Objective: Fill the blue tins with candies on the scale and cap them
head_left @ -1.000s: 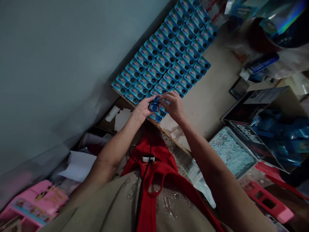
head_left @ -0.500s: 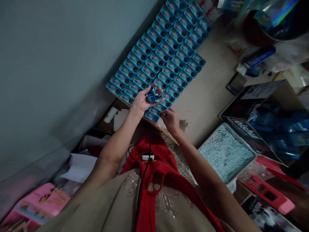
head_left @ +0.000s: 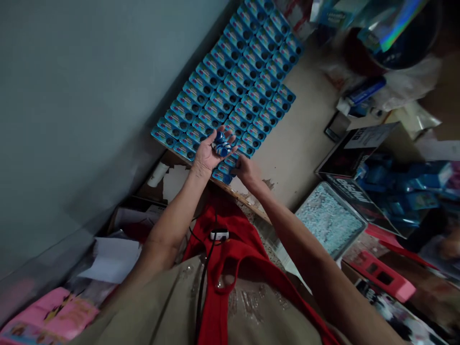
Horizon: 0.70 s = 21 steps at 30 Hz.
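Rows of small blue packs (head_left: 233,79), each with a printed label and a round dark spot, cover the board beside the wall. My left hand (head_left: 208,151) is palm up over the near rows, its fingers curled around a pile of blue and silver round caps (head_left: 222,145). Just right of it, my right hand (head_left: 246,168) is closed, its fingertips down at the nearest packs. Whatever those fingers may pinch is too small to make out.
At the right stand a tray of pale blue bits (head_left: 328,220) and an open box (head_left: 359,148) with blue packs. A phone (head_left: 337,126) lies behind the box. The wall (head_left: 89,96) borders the board's left side.
The view has shifted slightly, moving the board and box leftward. The caps in my left palm lie differently. My right hand has turned, its fingers more folded over the nearest packs.
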Each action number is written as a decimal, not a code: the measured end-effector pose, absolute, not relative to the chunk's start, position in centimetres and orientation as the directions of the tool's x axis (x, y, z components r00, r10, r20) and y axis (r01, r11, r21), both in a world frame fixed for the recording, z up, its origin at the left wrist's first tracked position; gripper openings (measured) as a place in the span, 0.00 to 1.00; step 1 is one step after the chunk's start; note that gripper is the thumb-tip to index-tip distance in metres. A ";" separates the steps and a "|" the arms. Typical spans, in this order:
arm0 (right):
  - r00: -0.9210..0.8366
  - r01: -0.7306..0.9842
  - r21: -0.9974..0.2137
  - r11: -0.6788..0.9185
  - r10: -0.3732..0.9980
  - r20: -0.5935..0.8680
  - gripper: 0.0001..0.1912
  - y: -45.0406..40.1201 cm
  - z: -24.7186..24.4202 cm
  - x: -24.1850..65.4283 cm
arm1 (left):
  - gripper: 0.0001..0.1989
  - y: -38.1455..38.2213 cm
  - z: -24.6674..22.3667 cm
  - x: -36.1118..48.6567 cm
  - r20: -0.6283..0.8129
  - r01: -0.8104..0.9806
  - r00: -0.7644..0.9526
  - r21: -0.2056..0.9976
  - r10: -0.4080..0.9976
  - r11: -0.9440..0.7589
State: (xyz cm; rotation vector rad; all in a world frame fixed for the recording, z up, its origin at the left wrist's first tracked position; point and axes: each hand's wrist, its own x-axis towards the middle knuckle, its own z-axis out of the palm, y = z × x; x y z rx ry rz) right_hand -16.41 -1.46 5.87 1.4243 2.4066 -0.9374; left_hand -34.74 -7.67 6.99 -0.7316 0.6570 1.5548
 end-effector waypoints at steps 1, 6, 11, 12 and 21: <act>-0.528 0.826 -0.456 0.331 0.738 -0.421 0.08 -1.6 6.4 -16.6 | 0.15 -7.6 7.0 -34.7 -0.776 -0.994 -0.075 0.007 0.626 -0.111; -0.603 0.685 -0.610 0.398 0.780 -0.167 0.09 -1.9 7.5 -18.9 | 0.17 -6.8 6.3 -33.8 -0.786 -0.986 -0.134 0.046 0.603 -0.159; -0.596 0.659 -0.628 0.414 0.797 -0.100 0.05 -1.3 6.3 -20.5 | 0.18 -5.5 5.8 -32.2 -0.784 -0.976 -0.164 0.039 0.598 -0.216; -0.581 0.638 -0.663 0.392 0.810 -0.080 0.04 -1.1 6.2 -20.2 | 0.18 -5.3 5.8 -32.1 -0.783 -0.973 -0.171 0.039 0.598 -0.226; -0.463 0.804 -0.570 0.172 0.782 -0.417 0.03 -0.2 6.7 -15.0 | 0.19 -5.4 7.3 -33.8 -0.764 -0.965 -0.161 -0.010 0.624 -0.262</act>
